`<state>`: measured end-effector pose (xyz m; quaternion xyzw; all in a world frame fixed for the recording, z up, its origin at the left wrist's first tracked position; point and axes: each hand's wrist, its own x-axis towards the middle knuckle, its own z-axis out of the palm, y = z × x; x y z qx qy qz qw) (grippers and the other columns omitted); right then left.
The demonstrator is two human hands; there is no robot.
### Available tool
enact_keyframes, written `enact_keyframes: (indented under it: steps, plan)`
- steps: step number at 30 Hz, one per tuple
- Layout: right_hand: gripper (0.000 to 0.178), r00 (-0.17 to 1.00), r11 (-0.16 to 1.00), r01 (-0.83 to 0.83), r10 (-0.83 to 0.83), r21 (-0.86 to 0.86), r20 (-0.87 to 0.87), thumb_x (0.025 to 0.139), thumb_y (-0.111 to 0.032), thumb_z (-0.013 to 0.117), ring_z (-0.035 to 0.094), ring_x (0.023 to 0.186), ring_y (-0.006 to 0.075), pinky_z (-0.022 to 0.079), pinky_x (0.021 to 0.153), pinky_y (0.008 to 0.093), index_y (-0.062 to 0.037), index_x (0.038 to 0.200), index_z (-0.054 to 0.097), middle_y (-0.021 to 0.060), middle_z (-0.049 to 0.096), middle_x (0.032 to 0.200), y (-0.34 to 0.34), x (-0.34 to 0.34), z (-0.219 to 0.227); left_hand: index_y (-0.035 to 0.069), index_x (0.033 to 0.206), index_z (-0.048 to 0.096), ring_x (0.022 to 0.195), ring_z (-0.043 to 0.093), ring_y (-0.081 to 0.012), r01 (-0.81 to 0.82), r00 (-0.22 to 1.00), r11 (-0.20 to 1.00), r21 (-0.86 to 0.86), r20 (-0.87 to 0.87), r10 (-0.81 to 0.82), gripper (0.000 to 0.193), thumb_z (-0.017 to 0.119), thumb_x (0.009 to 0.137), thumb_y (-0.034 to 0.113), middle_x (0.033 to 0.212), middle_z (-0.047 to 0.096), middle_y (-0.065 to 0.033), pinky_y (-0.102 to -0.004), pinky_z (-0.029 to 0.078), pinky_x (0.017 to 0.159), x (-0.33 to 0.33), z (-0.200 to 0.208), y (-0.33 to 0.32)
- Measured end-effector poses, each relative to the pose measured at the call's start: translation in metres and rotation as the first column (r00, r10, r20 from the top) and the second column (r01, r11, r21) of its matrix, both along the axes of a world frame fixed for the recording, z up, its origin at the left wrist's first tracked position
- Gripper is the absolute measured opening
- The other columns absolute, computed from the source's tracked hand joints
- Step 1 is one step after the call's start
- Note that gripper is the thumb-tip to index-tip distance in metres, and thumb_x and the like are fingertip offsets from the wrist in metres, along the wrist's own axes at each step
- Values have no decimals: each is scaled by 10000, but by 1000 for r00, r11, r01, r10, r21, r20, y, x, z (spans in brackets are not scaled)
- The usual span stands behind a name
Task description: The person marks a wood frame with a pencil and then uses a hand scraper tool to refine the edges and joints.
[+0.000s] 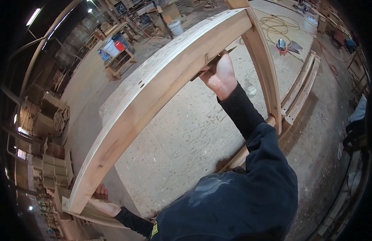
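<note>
A large pale wooden frame (153, 88) with rounded rails stands tilted over a worn work table (186, 124). At its near left corner, my left hand (102, 201) grips the rail from the inner side, fingers partly visible. My right hand (221, 78) is closed at the inner edge of the long upper rail, palm toward me. Between that hand and the wood shows a thin dark strip (197, 75) with a pointed end beyond the thumb; I cannot make out what it is. The right fingertips are hidden. Two dark holes mark the rail's top.
Curved wooden pieces (302, 90) lie at the table's right edge. Farther off are a metal air tool (281, 45), a coiled yellow hose (276, 25) and a white bucket (310, 23). A low wooden stand (121, 64) with containers is at far left; stacked wood (53, 170) lines the left.
</note>
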<state>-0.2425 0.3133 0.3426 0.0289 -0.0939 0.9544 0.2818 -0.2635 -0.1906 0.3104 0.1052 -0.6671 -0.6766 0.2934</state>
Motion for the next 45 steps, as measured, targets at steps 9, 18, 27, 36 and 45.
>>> enact_keyframes:
  steps: [9,18,27,36,45]
  plan:
    - [192,984,988,-99,116,-120,139,934,-252,367,425,537,134,365,448,244,-129,985,506,55,522,791,-1,-79,-39,22,1281,475,942,619,-231,131,958,990,45,251,-138,560,419,976,487,1100,617,-133,-317,481,789,17,-92,-3]
    - [188,921,969,-143,204,-200,331,910,-277,376,362,494,101,287,385,222,-149,864,505,-4,443,655,24,-187,-135,24,1389,369,1213,459,-394,73,875,848,-525,443,198,709,650,854,395,1310,468,-271,-469,388,1005,107,-335,-100]
    - [369,866,932,-259,340,-253,366,952,-480,310,375,533,129,294,418,252,-143,917,456,20,446,724,35,-264,-223,53,1438,282,1279,341,-453,248,842,591,-768,472,260,851,707,792,406,1376,341,-330,-495,323,1048,123,-319,-106]
    - [534,803,948,-309,304,-78,513,956,-407,337,479,652,187,395,522,283,-43,1334,432,173,600,1084,126,-291,-382,111,1498,141,1348,162,-535,-254,465,613,-748,461,756,1069,777,701,429,1444,108,-406,-522,234,1099,191,-364,19]
    - [487,651,862,-286,495,-419,575,922,-493,374,421,514,165,315,423,278,-34,817,502,71,438,629,81,-312,-362,193,1508,99,1362,89,-549,-378,423,692,-615,550,720,1039,764,728,359,1485,-106,-364,-533,210,1101,189,-337,43]
